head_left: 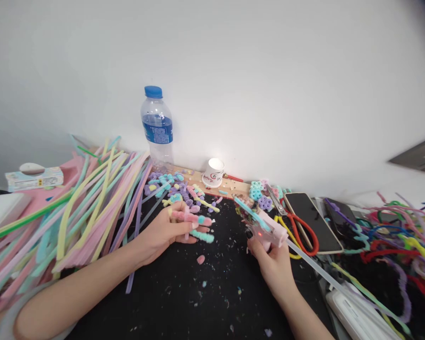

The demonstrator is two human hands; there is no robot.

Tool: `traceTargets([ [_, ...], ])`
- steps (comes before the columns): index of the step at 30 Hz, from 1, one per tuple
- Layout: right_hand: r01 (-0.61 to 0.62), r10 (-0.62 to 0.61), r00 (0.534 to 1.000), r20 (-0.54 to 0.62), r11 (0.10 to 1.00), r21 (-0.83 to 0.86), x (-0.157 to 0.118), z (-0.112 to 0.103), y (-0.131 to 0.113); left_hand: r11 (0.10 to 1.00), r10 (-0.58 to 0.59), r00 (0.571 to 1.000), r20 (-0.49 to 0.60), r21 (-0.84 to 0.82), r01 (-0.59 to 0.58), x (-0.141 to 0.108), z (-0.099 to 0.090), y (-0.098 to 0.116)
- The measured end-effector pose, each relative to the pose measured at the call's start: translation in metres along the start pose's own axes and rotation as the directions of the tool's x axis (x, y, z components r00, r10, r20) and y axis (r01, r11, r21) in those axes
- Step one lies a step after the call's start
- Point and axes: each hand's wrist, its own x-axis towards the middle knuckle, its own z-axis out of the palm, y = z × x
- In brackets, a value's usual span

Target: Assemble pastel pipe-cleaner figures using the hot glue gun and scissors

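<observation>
My left hand (pixel 165 230) is closed around a fuzzy pipe-cleaner shape (pixel 183 216) in pink and turquoise, with its bumpy ends sticking out past the fingertips. Over to the right, my right hand (pixel 276 270) grips a pale pink hot glue gun (pixel 276 230) with a small red light on its side. A long translucent glue stick (pixel 317 265) sticks out of the gun's back end. The gun's nozzle is hard to make out against the clutter. A small pink fluff piece (pixel 200 259) lies on the black surface between my hands.
Loose pipe cleaners (pixel 92 203) heap up at left; more twisted ones (pixel 403 236) lie at right. Against the wall stand a water bottle (pixel 157 127) and paper cup (pixel 213 174). Small fluffy flowers (pixel 257 190), red-handled scissors (pixel 306 231), a phone (pixel 313 222) and a white power strip (pixel 357 311) lie around.
</observation>
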Motion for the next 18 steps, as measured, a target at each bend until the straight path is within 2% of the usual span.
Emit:
traceTargets([
  [3,-0.055,0.037,0.995,0.095,0.979,0.198,-0.0011,0.003,0.0004,0.996,-0.017,1.0,0.0,-0.082,0.017,0.0,-0.0024,-0.0005],
  [7,-0.161,0.065,0.97,0.236,0.896,0.414,-0.003,0.0086,0.0021,0.989,-0.035,0.999,-0.024,-0.142,0.031,-0.0012,-0.0023,0.0014],
  [13,-0.269,0.07,0.915,0.398,0.839,0.472,-0.0021,0.0085,0.0091,0.979,-0.047,0.997,0.068,-0.193,0.06,-0.0033,0.0027,0.0056],
  [18,-0.283,0.038,0.882,0.47,0.84,0.463,-0.0018,0.0075,0.0086,0.981,-0.063,0.998,-0.006,-0.187,0.06,0.0,0.0031,0.0025],
])
